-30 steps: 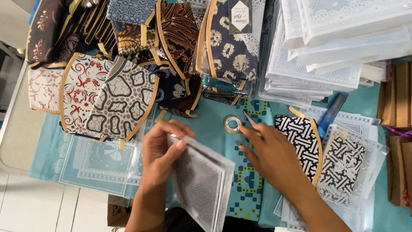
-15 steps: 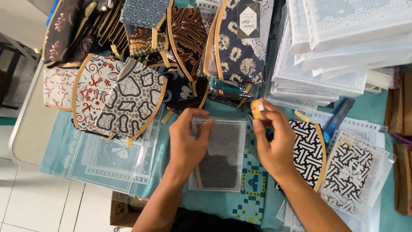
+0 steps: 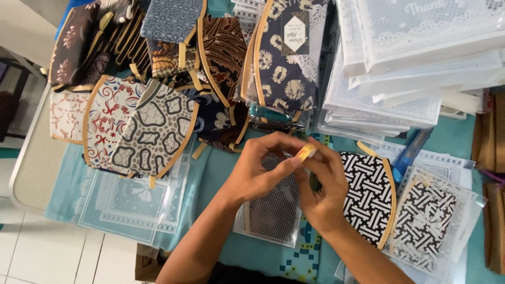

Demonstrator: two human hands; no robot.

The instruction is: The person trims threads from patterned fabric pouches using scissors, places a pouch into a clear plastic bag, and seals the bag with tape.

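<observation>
Packet [image 3: 273, 210]: top hidden under both hands
Tape roll [image 3: 306, 152]: mostly covered by fingers
Brown bags [image 3: 492, 173]: cut off at right edge

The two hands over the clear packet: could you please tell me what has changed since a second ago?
The left hand let go of the clear packet, which now lies flat on the cloth. The right hand picked up the small tape roll, and both hands now meet on it. The mask piles stayed put.

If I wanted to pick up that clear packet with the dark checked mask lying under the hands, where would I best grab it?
Probably by the near bottom edge of the clear packet, coming from the person's side. It lies flat on the teal cloth, and that edge is bare, while the left hand and right hand cover its top, pinching a small tape roll.
</observation>
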